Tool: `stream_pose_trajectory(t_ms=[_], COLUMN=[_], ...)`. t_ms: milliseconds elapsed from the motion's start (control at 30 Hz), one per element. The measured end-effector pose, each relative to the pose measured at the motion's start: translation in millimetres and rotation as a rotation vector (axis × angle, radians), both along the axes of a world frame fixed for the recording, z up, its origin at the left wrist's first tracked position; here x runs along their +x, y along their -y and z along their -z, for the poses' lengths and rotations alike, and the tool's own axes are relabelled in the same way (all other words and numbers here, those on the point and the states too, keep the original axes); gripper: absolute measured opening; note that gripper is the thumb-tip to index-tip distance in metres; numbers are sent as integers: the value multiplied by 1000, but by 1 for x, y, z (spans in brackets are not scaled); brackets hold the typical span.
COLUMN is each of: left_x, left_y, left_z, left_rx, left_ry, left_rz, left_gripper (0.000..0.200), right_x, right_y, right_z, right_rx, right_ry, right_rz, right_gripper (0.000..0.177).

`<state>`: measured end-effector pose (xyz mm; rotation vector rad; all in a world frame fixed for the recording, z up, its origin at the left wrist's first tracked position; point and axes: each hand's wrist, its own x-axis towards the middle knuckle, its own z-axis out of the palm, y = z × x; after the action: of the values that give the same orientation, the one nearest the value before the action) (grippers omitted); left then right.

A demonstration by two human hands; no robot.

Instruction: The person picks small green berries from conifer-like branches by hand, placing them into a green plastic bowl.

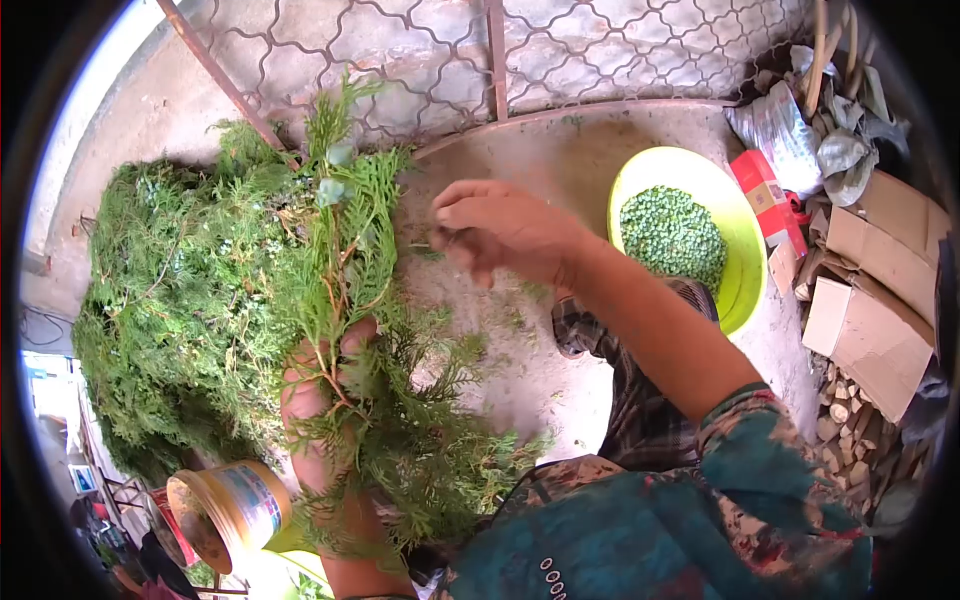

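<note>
My left hand (312, 395) is closed round the stem of a leafy arborvitae branch (345, 260), which points up and away from me. Pale blue-green cones (330, 191) sit near the branch's upper part. To the right of the branch, apart from it, my right hand (500, 232) is raised over the floor with its fingers curled in. Whatever lies in those fingers is hidden and slightly blurred. Further right stands a yellow-green basin (742, 290), with many small green cones (672, 237) inside.
A big heap of cut greenery (180, 300) lies at the left. Below it a yellow bucket (215, 500) is tipped over. Flattened cardboard (870, 330), a red box (768, 200) and chopped wood (845, 420) line the right side. A metal lattice (400, 60) runs along the back.
</note>
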<state>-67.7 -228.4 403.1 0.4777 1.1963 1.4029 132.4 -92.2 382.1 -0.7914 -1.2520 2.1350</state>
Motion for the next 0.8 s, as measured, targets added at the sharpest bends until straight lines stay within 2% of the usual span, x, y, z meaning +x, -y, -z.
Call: stream_pose_trajectory(t_ms=[33, 67, 100, 133, 200, 233, 300, 333, 400, 433, 500, 533, 600, 633, 733, 800], left_x=[8, 16, 22, 19, 7, 5, 2, 6, 18, 18, 18, 15, 4, 0, 2, 12], left_y=[0, -1, -4, -4, -3, -3, -5, -6, -5, -5, -5, -4, -1, -1, -4, -10], left_z=[-4, -10, -22, -14, 3, 4, 1, -2, -8, -8, -7, -3, 12, 16, 13, 2], left_rx=[-37, -76, -180, -184, -75, -76, -72, -72, -95, -98, -135, -137, -82, -84, -70, -182], left_ry=[120, 236, -78, -77, 182, 180, 243, 243, -155, -155, -66, -66, -3, -3, 73, 50], left_rz=[-88, -173, -86, -82, 67, 67, 95, 94, -25, -26, -44, -41, -11, -9, 47, -263], left_gripper=[26, 25, 21, 21, 20, 20, 17, 17, 15, 15, 14, 14, 16, 16, 20, 27], right_x=[-8, -17, -22, -24, -27, -27, -29, -29, -31, -31, -27, -28, -30, -28, -12, -8], right_y=[6, 11, 16, 21, 24, 22, 15, 14, 13, 14, 16, 14, 4, 1, -9, -15], right_z=[-4, -5, -7, -13, -22, -19, -10, -9, -8, -9, -14, -8, 9, 13, 17, 17], right_rx=[-3, -127, -253, -257, -324, -324, -173, -173, -133, -136, 71, 69, 1314, 1312, 442, -124], right_ry=[-1, -127, -252, -251, -355, -357, -303, -303, -298, -298, -182, -181, 267, 268, 20, -140], right_rz=[-3, -54, -101, -96, -133, -133, -150, -151, -163, -164, -126, -123, 267, 269, 168, 83], right_gripper=[19, 21, 24, 24, 18, 18, 14, 14, 14, 14, 13, 13, 10, 10, 9, 10])
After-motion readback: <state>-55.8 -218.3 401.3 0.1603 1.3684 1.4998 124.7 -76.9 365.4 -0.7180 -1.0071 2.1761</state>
